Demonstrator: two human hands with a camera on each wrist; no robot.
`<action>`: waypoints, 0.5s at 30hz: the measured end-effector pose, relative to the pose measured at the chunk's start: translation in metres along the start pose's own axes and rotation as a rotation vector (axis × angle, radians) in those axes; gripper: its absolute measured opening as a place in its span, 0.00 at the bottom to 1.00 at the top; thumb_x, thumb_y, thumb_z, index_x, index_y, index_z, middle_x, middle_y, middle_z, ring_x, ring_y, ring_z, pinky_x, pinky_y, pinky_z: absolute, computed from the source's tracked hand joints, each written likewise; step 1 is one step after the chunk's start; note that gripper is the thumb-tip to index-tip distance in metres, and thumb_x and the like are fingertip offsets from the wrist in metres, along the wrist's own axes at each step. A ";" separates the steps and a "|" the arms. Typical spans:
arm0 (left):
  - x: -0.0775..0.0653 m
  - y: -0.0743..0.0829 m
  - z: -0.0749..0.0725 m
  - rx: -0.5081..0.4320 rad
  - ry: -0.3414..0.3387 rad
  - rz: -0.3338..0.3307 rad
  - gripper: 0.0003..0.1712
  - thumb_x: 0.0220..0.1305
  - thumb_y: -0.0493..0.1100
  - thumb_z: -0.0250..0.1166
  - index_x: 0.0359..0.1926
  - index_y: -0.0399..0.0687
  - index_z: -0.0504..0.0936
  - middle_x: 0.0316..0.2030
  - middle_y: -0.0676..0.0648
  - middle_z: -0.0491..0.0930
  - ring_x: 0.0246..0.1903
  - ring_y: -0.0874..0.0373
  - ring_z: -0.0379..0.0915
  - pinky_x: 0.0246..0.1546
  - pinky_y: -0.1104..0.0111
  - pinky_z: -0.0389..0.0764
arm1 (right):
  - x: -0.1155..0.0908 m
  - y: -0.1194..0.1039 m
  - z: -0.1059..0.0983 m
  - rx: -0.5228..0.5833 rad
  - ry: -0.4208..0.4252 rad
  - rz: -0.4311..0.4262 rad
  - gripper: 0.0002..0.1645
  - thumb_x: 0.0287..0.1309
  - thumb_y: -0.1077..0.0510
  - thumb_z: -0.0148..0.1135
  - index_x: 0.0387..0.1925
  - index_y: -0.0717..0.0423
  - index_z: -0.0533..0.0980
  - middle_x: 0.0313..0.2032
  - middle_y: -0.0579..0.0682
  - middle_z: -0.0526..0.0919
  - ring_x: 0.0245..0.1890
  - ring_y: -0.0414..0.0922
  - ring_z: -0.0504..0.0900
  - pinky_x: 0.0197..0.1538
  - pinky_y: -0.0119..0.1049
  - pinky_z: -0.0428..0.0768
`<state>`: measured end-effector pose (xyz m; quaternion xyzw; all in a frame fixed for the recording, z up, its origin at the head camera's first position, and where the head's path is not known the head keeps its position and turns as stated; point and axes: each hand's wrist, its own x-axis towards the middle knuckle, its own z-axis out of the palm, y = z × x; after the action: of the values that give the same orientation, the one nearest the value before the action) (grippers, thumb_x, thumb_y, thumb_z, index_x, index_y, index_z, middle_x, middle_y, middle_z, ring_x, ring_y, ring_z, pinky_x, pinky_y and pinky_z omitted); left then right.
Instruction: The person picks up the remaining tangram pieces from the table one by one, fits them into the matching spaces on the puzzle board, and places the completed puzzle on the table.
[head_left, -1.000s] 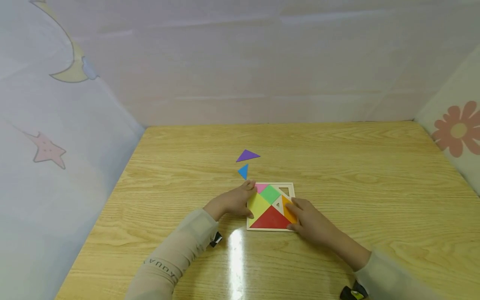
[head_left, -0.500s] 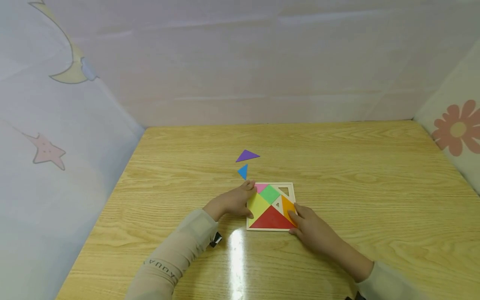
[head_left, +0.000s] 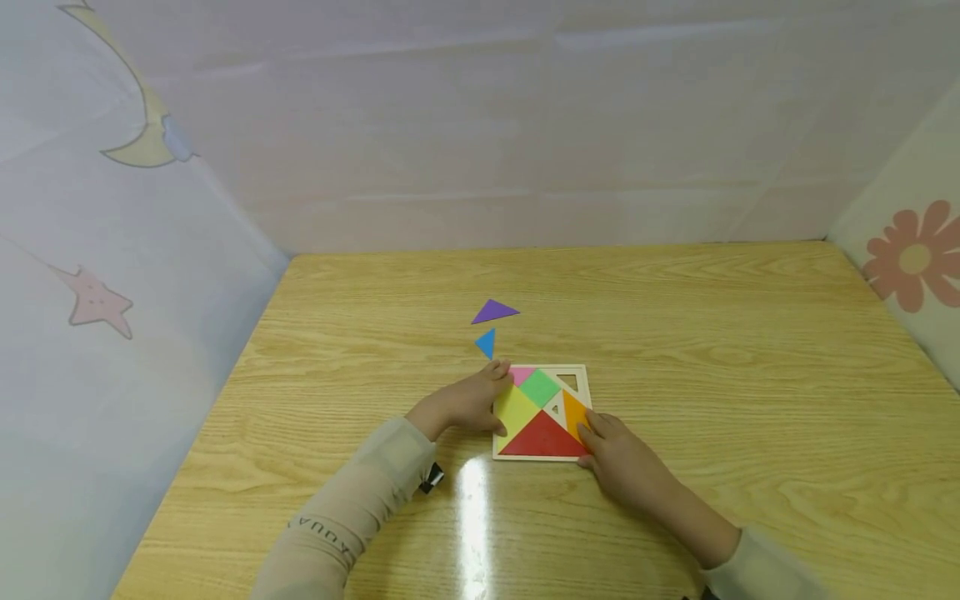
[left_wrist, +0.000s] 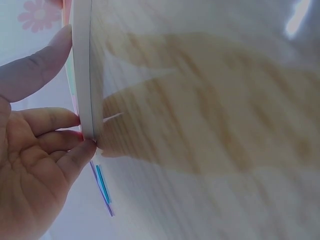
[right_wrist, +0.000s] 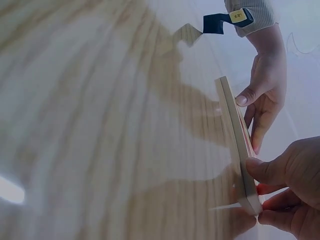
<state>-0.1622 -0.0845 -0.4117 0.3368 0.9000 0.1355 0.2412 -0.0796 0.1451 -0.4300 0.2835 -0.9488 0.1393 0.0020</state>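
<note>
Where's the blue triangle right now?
Head view, just left of center: the blue triangle lies on the table, beyond the puzzle tray's far left corner, between the purple triangle and the left hand.

On my feed: a pale cream tray (head_left: 540, 458) on a golden, wood-grained surface (head_left: 690, 325).
Inside the tray I see plain colours: a red triangle (head_left: 544, 439) at six o'clock, a yellow triangle (head_left: 517, 417) at nine, a pink piece (head_left: 521, 375) at eleven, a green square (head_left: 540, 388) at twelve, an orange piece (head_left: 573, 413) at three; beyond it, toward eleven, a purple triangle (head_left: 495, 312) and a blue triangle (head_left: 487, 342); far out at two, a coral flower print (head_left: 913, 258).
</note>
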 end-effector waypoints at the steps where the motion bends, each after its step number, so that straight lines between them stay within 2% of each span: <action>1: 0.000 0.000 0.000 -0.001 0.001 -0.001 0.47 0.48 0.46 0.66 0.62 0.30 0.50 0.63 0.36 0.40 0.63 0.47 0.32 0.60 0.67 0.47 | 0.000 0.000 0.000 -0.001 0.005 -0.004 0.24 0.45 0.56 0.63 0.41 0.71 0.74 0.47 0.66 0.70 0.47 0.58 0.69 0.48 0.47 0.70; 15: 0.001 0.000 -0.001 0.003 -0.002 -0.020 0.46 0.48 0.45 0.65 0.62 0.31 0.52 0.64 0.37 0.42 0.63 0.48 0.33 0.60 0.68 0.45 | 0.000 -0.004 0.002 0.050 0.038 0.018 0.24 0.45 0.58 0.63 0.42 0.73 0.73 0.48 0.68 0.70 0.47 0.58 0.69 0.47 0.47 0.70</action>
<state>-0.1640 -0.0839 -0.4110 0.3282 0.9033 0.1311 0.2430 -0.0768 0.1414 -0.4305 0.2721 -0.9473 0.1685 0.0116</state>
